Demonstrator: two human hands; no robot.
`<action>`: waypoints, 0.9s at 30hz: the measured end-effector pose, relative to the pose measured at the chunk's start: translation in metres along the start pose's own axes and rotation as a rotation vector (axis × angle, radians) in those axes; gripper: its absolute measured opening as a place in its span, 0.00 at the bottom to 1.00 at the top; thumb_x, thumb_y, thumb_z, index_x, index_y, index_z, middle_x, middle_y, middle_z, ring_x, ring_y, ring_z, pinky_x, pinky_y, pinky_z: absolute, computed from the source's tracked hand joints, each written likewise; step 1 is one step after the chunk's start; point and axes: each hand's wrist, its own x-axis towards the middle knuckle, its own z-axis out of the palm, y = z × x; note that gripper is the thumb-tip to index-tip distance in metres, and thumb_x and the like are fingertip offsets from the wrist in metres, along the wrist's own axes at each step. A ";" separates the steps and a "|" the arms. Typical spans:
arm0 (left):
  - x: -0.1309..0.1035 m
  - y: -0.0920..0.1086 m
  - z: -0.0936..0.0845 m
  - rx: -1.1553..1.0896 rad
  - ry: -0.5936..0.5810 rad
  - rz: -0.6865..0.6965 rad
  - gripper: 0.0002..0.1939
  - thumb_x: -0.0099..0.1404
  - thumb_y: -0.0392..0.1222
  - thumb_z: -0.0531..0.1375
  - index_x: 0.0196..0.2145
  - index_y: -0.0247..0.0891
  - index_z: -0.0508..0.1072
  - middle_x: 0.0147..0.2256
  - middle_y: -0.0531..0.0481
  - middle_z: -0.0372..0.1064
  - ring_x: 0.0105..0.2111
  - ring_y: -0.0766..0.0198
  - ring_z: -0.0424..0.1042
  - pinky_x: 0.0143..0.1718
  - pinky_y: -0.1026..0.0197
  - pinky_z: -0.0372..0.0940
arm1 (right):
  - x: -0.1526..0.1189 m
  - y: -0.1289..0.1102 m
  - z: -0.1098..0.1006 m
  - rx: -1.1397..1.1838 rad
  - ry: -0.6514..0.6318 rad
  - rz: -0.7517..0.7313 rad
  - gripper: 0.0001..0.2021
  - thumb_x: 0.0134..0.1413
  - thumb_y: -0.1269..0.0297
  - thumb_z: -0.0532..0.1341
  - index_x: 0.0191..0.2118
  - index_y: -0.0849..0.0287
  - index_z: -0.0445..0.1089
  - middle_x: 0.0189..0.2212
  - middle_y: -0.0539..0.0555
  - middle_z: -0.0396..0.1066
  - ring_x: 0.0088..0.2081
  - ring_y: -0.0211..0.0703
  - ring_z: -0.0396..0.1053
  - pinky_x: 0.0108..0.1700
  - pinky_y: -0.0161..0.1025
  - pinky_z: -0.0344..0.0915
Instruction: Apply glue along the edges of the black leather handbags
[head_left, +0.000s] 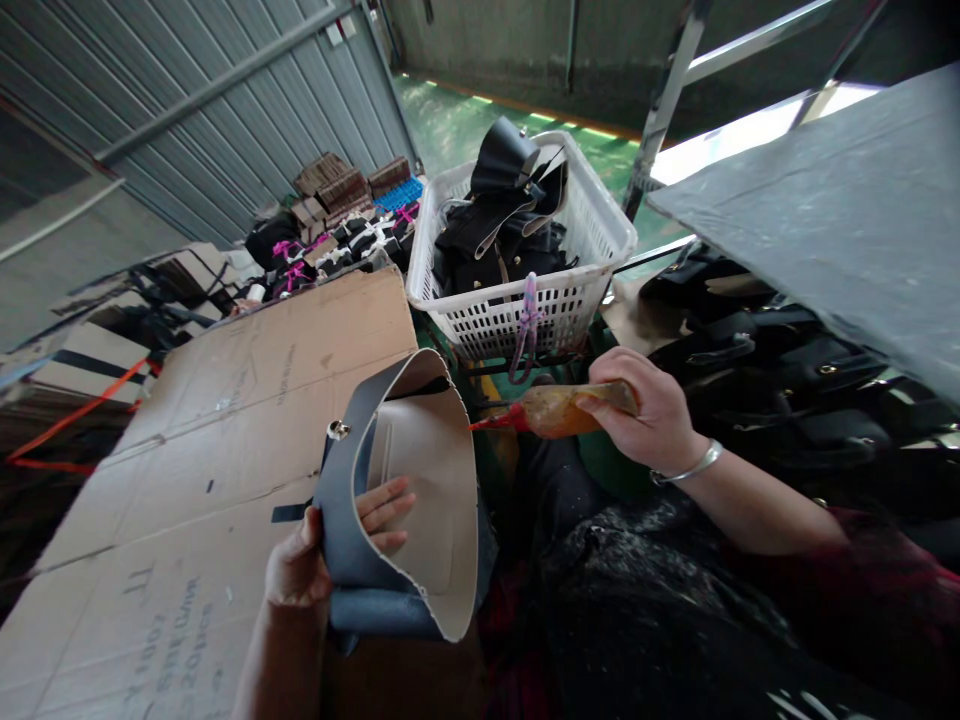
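Note:
My left hand grips the side wall of a dark leather bag body, thumb outside and fingers inside against its beige lining. The bag's opening faces me, and a metal fitting sits on its outer wall. In my right hand is a glue bottle of amber liquid with a red nozzle, held on its side. The nozzle tip points left and lies at the bag's right edge; whether it touches cannot be made out.
Flattened cardboard covers the work surface on the left. A white plastic basket with black leather pieces stands ahead. Black bags lie piled at the right, below a grey sheet. More bundled pieces are stacked behind the cardboard.

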 end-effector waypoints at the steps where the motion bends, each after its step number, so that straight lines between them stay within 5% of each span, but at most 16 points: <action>1: 0.000 0.000 0.000 0.005 0.020 -0.004 0.27 0.61 0.55 0.58 0.52 0.35 0.72 0.62 0.36 0.53 0.63 0.41 0.48 0.55 0.46 0.60 | 0.002 0.000 0.000 -0.011 -0.006 0.003 0.10 0.51 0.59 0.62 0.26 0.54 0.60 0.23 0.51 0.64 0.27 0.42 0.62 0.30 0.41 0.61; 8: 0.000 0.000 0.001 -0.003 0.060 -0.015 0.26 0.59 0.55 0.60 0.48 0.34 0.75 0.62 0.35 0.54 0.62 0.40 0.50 0.54 0.46 0.61 | 0.004 0.005 0.005 -0.041 -0.050 -0.008 0.14 0.50 0.52 0.64 0.26 0.53 0.61 0.24 0.52 0.64 0.27 0.43 0.63 0.30 0.41 0.62; 27: 0.001 -0.001 0.007 -0.008 0.121 0.000 0.25 0.57 0.54 0.63 0.47 0.34 0.76 0.59 0.34 0.58 0.60 0.37 0.54 0.51 0.45 0.64 | -0.034 0.004 0.002 0.122 -0.128 0.141 0.07 0.49 0.66 0.62 0.27 0.55 0.62 0.24 0.49 0.62 0.25 0.39 0.61 0.27 0.38 0.60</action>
